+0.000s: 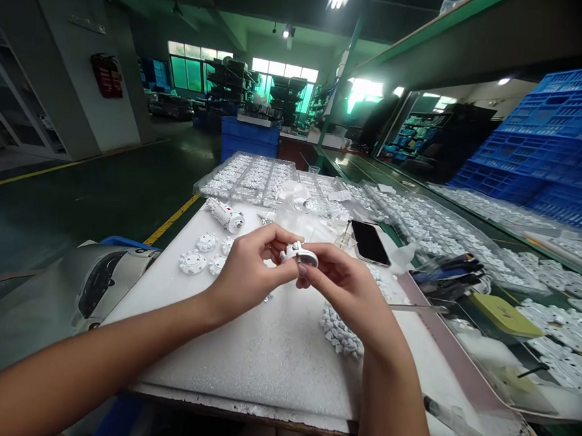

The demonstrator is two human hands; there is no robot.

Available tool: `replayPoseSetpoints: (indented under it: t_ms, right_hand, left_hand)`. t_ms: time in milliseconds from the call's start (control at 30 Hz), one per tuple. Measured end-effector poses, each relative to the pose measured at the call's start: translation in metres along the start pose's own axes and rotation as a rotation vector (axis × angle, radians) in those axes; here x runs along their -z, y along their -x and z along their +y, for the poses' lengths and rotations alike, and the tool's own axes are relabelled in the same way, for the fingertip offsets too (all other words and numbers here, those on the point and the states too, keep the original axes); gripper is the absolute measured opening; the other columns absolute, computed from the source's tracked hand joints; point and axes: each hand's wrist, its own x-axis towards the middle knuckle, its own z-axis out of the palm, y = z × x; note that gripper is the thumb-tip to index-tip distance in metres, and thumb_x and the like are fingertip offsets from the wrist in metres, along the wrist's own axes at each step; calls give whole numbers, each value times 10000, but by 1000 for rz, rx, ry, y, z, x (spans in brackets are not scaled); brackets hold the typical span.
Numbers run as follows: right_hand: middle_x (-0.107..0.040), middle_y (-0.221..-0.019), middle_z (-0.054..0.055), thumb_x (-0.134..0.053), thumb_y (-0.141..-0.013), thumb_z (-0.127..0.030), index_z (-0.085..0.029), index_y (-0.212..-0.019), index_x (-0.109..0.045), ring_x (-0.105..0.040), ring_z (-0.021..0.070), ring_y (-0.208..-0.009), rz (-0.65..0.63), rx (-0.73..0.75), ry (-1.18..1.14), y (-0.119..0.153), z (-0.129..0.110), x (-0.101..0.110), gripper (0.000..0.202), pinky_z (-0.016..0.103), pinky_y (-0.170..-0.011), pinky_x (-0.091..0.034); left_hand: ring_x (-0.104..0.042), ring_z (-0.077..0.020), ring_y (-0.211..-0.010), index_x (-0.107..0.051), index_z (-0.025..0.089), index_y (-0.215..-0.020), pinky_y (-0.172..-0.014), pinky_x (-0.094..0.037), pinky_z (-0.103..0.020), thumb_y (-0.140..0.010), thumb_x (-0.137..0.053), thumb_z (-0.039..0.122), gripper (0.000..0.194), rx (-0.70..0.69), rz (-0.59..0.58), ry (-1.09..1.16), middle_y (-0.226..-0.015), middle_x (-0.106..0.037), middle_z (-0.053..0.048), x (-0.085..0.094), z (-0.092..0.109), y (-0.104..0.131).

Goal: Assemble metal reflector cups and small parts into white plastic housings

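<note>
Between both hands, above the white foam-topped table, is a small round white part (302,256) with raised bits on its edge. My left hand (257,262) pinches it from the left with thumb and fingers. From the other side my right hand (339,279) grips its rim, the fingertips of the two hands nearly meeting. Several similar round white discs (192,261) lie to the left of my left hand. Under my right hand is a pile of small white pieces (340,331), partly hidden by the wrist.
A white cylinder with dark specks (225,214) lies at the back left. Trays of white parts (254,177) line the back. A phone (370,242) lies to the right, near a yellow box (505,314). Blue crates (543,140) are stacked at the far right.
</note>
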Motion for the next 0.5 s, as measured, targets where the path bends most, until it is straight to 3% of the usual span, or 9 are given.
replayPoseSetpoints:
  t_ms: [100,167,233,333,400,500]
  right_hand:
    - [-687,-781,11,-710,-862,-362,-208,-1003,-701,-664,146,-693,98,18,-107,1,0,6,210,286,-652,-565]
    - [-688,-776,7,-749,-824,-349,-203,-945,-703,-663,139,-682,252,44,-191,1,0,10,195,277,-645,-566]
    - [-685,-763,-1,-773,-793,-351,-199,-907,-700,-656,126,-663,464,76,-298,-2,0,12,204,267,-645,-566]
    - [-680,-757,-9,-799,-753,-361,-193,-892,-695,-647,105,-631,741,97,-422,-7,2,11,242,249,-641,-568]
    - [-677,-755,-8,-800,-745,-367,-186,-893,-692,-650,105,-629,811,75,-440,-10,3,9,258,250,-644,-573]
    - [-683,-773,0,-789,-752,-382,-181,-912,-688,-659,115,-648,796,40,-417,-9,4,7,276,269,-661,-586]
  left_hand:
    - [-630,-154,-957,-609,244,-1172,-854,-516,-257,-836,-724,323,364,5,35,85,-1079,-641,-27,-6,0,5]
    - [-636,-162,-974,-567,249,-1216,-876,-521,-271,-830,-740,358,437,0,3,92,-1112,-630,-40,-11,-1,8]
    - [-632,-160,-916,-595,228,-1143,-845,-520,-275,-856,-714,370,342,-48,-135,-15,-1031,-641,-43,-19,-6,10]
    - [-609,-178,-911,-651,182,-995,-847,-499,-294,-881,-687,321,183,-190,-488,-218,-951,-659,-60,-36,-20,12]
    - [-590,-208,-978,-671,169,-982,-892,-489,-320,-866,-706,294,174,-270,-646,-293,-981,-663,-81,-48,-31,13]
    - [-565,-227,-985,-703,175,-966,-882,-495,-336,-853,-720,298,168,-313,-725,-399,-993,-648,-92,-61,-44,14]
